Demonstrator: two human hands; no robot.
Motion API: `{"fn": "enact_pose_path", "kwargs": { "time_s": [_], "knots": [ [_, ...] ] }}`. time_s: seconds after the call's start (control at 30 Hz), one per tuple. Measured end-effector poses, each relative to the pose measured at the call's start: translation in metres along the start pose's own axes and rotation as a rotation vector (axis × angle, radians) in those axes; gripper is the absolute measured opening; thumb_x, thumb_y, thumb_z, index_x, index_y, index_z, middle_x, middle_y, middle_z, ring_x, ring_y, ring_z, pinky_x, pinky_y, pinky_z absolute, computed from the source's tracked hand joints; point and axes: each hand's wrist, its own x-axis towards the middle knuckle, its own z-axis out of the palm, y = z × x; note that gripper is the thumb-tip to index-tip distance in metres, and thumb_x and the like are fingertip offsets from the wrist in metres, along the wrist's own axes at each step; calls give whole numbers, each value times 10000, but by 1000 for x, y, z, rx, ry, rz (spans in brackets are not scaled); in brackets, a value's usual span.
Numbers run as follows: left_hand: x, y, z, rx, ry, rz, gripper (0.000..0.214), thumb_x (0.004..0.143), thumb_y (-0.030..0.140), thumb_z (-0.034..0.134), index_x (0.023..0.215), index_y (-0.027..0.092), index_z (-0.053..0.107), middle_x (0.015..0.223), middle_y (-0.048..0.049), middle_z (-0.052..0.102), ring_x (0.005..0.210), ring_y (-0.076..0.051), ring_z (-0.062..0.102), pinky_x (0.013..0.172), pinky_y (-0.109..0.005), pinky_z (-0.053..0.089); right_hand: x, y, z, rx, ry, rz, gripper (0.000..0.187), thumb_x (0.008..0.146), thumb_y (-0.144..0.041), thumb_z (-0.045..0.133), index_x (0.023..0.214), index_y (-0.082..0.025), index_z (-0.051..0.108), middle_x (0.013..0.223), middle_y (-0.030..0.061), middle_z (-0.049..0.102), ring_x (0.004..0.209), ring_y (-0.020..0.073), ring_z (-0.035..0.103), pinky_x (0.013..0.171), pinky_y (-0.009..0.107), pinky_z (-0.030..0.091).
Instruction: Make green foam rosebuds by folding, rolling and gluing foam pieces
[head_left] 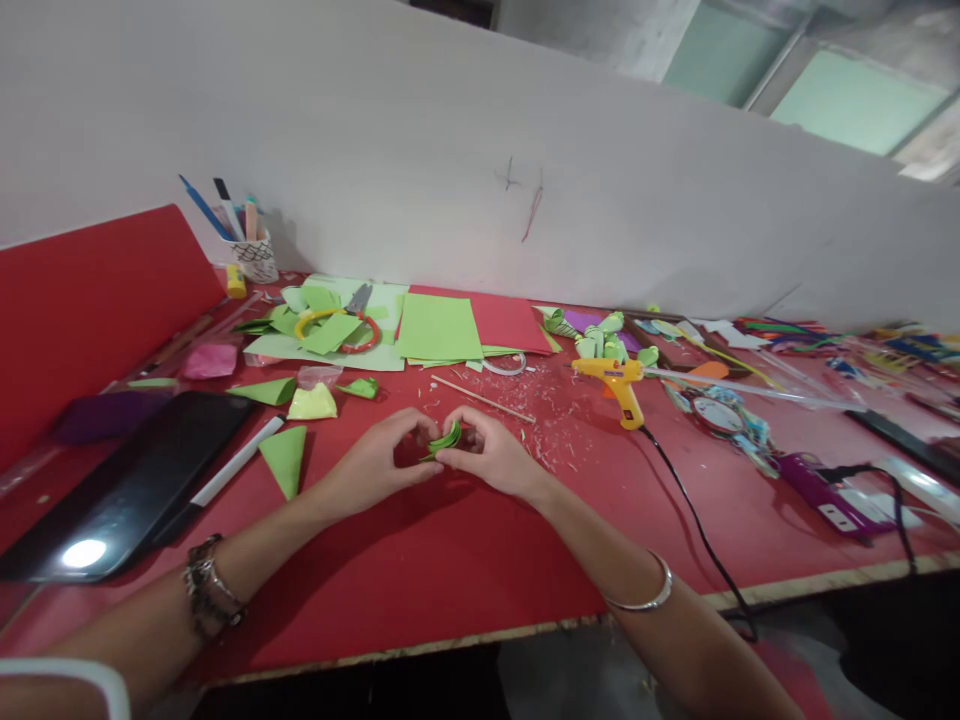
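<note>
Between my hands, above the red tabletop point(420, 570), is a small piece of green paper point(448, 438) with curved, layered folds. My left hand point(386, 455) has its thumb and fingers closed at the paper's left side. From the right, my right hand point(491, 452) grips the same piece, thumb in front and fingers curled behind. Fingertips hide part of the paper. Left of my left hand lie a green paper cone point(285, 460) and another rolled cone point(268, 391). A thin wooden stick point(484, 398) rests just beyond my fingers.
A yellow glue gun point(619, 385) lies to the right, its black cord running over the front edge. Scissors point(337, 330) sit among green sheets point(439, 328) at the back. A black tablet-like slab point(142, 480) and white marker point(236, 462) lie left. A purple power strip point(829, 497) is far right.
</note>
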Motion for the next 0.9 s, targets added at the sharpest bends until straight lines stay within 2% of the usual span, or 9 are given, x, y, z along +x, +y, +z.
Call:
{"fn": "enact_pose_path", "kwargs": {
  "time_s": [0.1,0.3,0.5,0.63,0.77,0.9],
  "knots": [
    [1,2,-2,20,-47,36,108,763,269,529,789,166,510,784,6,532,724,-117,502,685,-233,403,0,-2,0,33,-20,-9,230,680,-288,628,798,-181,463,716,-33,498,629,84,482,603,215,383],
    [0,6,-7,-110,-106,49,103,771,263,530,771,160,531,761,13,554,704,-103,508,676,-210,402,0,-3,-3,172,-70,-8,165,730,-299,573,802,-176,490,720,-24,539,622,89,527,616,234,420],
    [0,3,-6,-221,-76,-16,144,795,282,491,772,154,552,743,5,559,637,-91,508,610,-197,416,1,-2,-3,270,-68,-16,122,763,-282,541,794,-167,515,687,-18,559,596,88,544,609,244,446],
    [1,4,-7,-282,-107,-56,164,806,278,473,797,154,579,752,-1,589,626,-89,530,621,-201,429,2,-4,-1,310,-14,15,165,747,-289,561,846,-164,520,703,-16,559,598,87,549,608,247,457],
    [1,4,-7,-273,-124,-98,174,784,288,504,777,149,609,699,-3,610,636,-102,547,640,-212,433,2,-4,1,310,43,50,220,730,-286,577,905,-174,506,730,-22,550,598,87,559,606,252,465],
    [2,3,-6,-216,-94,-94,178,758,299,530,726,143,610,692,-9,603,628,-107,535,611,-213,432,2,-5,1,319,8,57,205,737,-311,566,877,-174,507,740,-18,539,604,90,552,611,266,467]
  ]
}}
